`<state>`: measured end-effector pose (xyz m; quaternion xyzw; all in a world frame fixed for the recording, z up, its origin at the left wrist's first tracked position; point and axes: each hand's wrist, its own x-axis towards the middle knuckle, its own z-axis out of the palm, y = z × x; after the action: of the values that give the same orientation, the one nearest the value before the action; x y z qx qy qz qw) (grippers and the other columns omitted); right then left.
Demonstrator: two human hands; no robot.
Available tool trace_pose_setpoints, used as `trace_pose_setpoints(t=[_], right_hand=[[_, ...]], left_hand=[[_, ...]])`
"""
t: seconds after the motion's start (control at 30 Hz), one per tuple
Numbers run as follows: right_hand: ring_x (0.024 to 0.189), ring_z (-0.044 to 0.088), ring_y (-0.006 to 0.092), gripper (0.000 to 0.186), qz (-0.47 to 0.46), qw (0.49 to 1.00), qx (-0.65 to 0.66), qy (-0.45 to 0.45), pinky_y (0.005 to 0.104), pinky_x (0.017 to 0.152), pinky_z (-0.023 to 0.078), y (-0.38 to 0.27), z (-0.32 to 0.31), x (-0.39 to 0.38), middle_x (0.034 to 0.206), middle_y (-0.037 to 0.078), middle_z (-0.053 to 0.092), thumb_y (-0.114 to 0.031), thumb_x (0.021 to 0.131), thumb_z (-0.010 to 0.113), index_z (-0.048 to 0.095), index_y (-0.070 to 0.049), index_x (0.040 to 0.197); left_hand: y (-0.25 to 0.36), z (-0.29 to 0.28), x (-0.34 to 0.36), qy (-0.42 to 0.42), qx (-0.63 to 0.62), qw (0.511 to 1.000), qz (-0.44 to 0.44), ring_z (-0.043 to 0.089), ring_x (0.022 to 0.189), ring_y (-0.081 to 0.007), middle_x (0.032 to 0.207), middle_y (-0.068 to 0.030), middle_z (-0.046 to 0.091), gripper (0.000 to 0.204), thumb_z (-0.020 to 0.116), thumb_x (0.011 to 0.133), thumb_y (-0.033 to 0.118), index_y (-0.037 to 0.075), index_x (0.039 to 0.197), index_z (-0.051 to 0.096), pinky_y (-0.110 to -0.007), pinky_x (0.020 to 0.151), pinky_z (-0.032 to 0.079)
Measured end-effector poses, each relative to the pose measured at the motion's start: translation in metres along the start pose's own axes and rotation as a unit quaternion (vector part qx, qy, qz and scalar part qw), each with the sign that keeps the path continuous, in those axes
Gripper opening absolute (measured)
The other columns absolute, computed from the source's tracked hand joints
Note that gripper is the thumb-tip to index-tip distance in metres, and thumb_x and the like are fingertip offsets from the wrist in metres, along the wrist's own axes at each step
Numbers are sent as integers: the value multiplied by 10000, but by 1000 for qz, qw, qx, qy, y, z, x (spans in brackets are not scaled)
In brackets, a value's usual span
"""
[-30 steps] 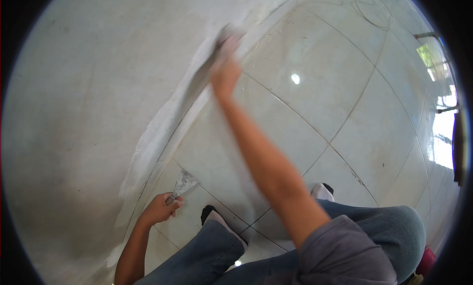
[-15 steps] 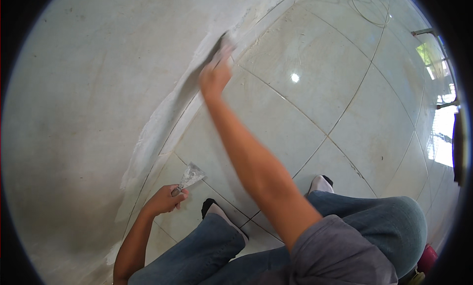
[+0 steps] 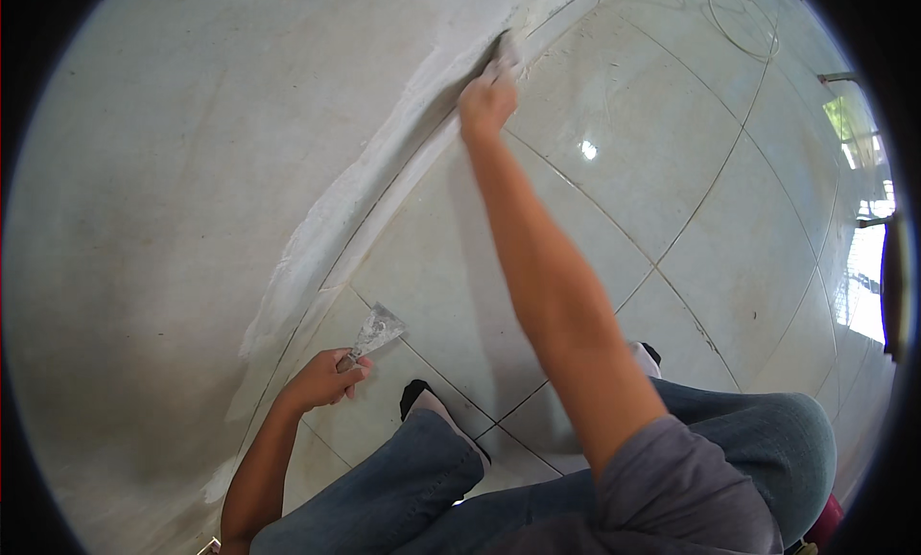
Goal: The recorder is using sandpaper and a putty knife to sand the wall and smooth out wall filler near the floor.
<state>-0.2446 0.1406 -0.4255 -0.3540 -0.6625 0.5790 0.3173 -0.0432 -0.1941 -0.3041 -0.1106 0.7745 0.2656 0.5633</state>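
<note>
My right hand (image 3: 490, 99), arm stretched far ahead, is closed round a flat scraper (image 3: 503, 48). The scraper lies against the low part of the wall, just above the skirting; its blade is seen mostly edge-on and the fingers hide its handle. A pale band of wet-looking filler (image 3: 331, 212) runs along the wall's foot. Low on the left, my left hand (image 3: 327, 379) grips a putty knife (image 3: 378, 330) by its handle. That knife's triangular blade, smeared with whitish paste, points up and away from me, held over the floor tiles.
Pale wall (image 3: 173, 190) fills the left side; a narrow skirting strip (image 3: 389, 202) borders the glossy tiled floor (image 3: 595, 190). A thin looped cable (image 3: 773, 45) lies at the far right. My feet and bent knees (image 3: 787, 440) are close by; a red object (image 3: 825, 522) sits behind the right knee.
My right hand has slid the scraper farther away and to the right along the wall's foot. My left hand still holds the putty knife in nearly the same place.
</note>
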Motion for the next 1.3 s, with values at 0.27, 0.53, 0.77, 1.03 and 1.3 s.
trace_pose_setpoints(t=[0.27, 0.53, 0.77, 1.03, 1.3], right_hand=[[1413, 335, 404, 464, -63, 992, 109, -1, 376, 1157, 277, -30, 34, -183, 1493, 295, 365, -81, 1012, 395, 362, 69, 1450], [1406, 333, 415, 500, 5, 991, 109, -72, 420, 1162, 272, -32, 8, -81, 1491, 291, 369, -90, 977, 371, 355, 88, 1444], [1439, 300, 388, 482, -97, 982, 158, 45, 400, 1181, 239, -71, 25, -140, 1496, 272, 383, -23, 965, 390, 393, 67, 1438], [1452, 271, 389, 546, -189, 971, 149, -7, 390, 1186, 222, -77, 5, -112, 1510, 276, 360, 41, 896, 394, 391, 60, 1441], [1403, 358, 392, 451, -141, 973, 162, 86, 401, 1147, 314, -107, 5, -74, 1470, 265, 421, -21, 959, 371, 446, 63, 1397]], left_hand=[[3, -5, 3, 5, 63, 998, -2, 463, 458, -74, 631, -31, 585, 292, 657, 916, 241, 26, 1112, 630, -251, 449, 374], [-1, -3, -2, -6, 33, 999, 13, 473, 490, -71, 636, -16, 584, 298, 658, 919, 281, 40, 1093, 636, -247, 473, 387], [5, -1, 0, 20, 57, 998, 25, 462, 490, -67, 636, -6, 571, 317, 655, 913, 269, 42, 1133, 628, -239, 470, 382], [17, 3, -3, -5, 85, 996, 28, 467, 491, -69, 641, -3, 582, 324, 656, 912, 272, 41, 1137, 630, -239, 469, 383], [30, 7, -11, 17, 87, 995, 43, 500, 531, -77, 664, -17, 598, 330, 665, 900, 321, 45, 1080, 643, -245, 496, 407]])
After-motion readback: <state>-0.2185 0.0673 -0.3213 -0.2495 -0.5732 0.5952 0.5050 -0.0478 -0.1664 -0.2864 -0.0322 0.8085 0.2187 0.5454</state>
